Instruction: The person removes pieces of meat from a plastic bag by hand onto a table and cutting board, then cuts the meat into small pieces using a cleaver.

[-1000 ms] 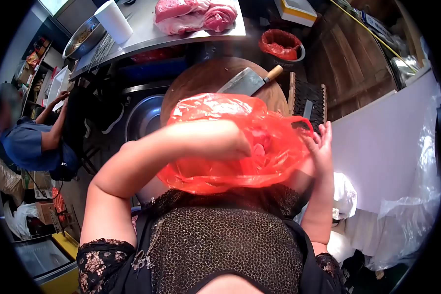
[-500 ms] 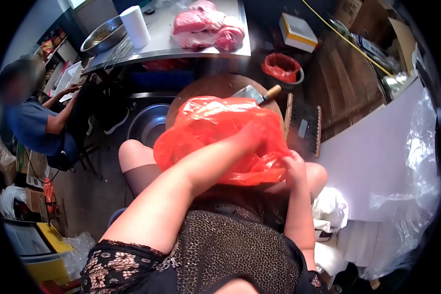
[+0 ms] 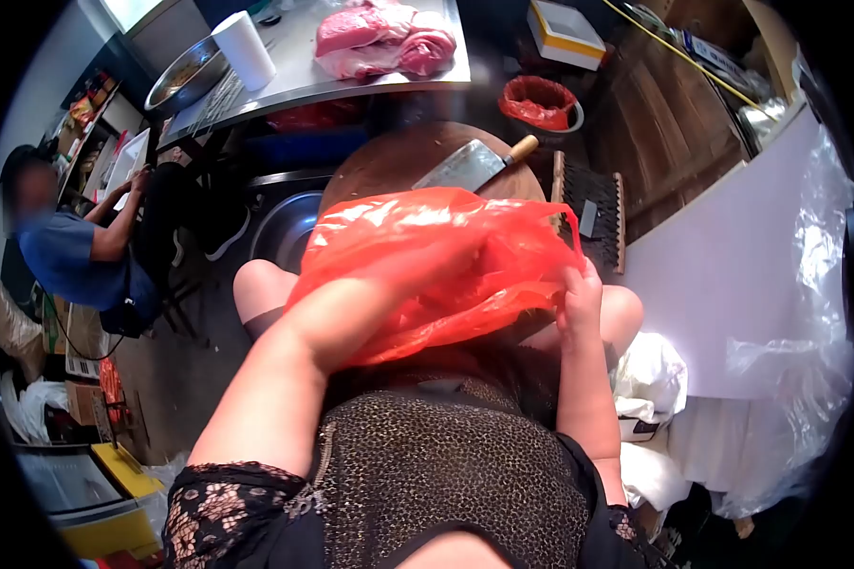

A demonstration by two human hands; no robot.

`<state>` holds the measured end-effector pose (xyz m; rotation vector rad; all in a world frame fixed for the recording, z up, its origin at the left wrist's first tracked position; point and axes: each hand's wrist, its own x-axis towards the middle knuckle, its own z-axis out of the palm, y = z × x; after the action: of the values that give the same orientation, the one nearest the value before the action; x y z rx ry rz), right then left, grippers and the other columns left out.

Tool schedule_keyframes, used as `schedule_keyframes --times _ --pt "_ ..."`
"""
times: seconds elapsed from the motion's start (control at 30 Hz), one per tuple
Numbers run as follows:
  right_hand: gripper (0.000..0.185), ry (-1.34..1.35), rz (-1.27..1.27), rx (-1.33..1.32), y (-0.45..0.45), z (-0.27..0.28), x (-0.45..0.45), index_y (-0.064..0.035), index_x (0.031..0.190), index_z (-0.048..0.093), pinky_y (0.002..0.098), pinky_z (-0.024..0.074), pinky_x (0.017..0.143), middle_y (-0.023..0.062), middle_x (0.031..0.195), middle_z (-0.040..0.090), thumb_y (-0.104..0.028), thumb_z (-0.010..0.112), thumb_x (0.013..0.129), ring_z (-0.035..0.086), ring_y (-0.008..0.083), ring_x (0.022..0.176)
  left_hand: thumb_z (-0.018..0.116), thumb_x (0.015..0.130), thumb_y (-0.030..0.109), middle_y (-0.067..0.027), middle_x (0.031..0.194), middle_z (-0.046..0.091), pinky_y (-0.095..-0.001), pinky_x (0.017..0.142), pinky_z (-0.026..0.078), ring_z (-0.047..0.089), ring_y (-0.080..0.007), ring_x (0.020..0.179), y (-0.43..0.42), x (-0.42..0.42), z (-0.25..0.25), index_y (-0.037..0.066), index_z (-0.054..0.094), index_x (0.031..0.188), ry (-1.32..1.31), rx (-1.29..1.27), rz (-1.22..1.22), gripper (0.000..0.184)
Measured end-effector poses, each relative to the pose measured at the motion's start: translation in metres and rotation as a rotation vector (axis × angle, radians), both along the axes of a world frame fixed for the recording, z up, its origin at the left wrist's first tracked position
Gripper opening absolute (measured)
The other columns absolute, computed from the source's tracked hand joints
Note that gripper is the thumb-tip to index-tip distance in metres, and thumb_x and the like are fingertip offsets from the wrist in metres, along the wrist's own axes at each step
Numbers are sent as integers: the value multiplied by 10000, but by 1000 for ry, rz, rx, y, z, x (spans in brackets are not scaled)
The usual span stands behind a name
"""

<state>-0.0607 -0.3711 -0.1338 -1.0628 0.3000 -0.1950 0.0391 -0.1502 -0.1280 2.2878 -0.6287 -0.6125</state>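
Observation:
A large red plastic bag [image 3: 399, 223] spreads across my lap and over the near edge of a round wooden chopping block [image 3: 370, 171]. My left arm reaches inside this bag, and my left hand [image 3: 460, 254] shows only dimly through the red film, its fingers hidden. At the bag's right edge, my right hand [image 3: 579, 294] pinches the plastic rim. Beyond the bag, a cleaver [image 3: 465, 166] with a wooden handle lies on the block, apart from both hands.
Raw meat [image 3: 384, 40], a paper towel roll [image 3: 244, 52] and a metal bowl [image 3: 188, 76] rest on the metal table. A red-lined bucket [image 3: 538, 104] stands at right. A metal basin [image 3: 285, 228] sits beside the block. A seated person [image 3: 81, 247] is at left.
The bag has spread wider and flatter, with my left arm inside it. More of the cleaver's blade shows now. My right hand keeps hold of the bag's edge.

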Motion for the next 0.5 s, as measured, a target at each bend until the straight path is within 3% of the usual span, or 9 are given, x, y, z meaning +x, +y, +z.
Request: schedule_keyframes --times 0.23,0.5 --pt "220 -119 -90 -76 -8 13 8 19 1083 582 267 527 815 78 1001 659 59 535 872 642 139 884 562 852 75 -101 890 667 -347 682 508 648 -234 820 25 -12 48 58 657 975 75 22 99 156" --pt "265 -35 93 -259 10 19 12 15 1099 582 252 522 815 79 1030 654 65 576 839 631 117 886 512 884 54 -96 877 672 -331 643 505 648 -214 782 39 6 59 53 651 979 102 58 317 168"
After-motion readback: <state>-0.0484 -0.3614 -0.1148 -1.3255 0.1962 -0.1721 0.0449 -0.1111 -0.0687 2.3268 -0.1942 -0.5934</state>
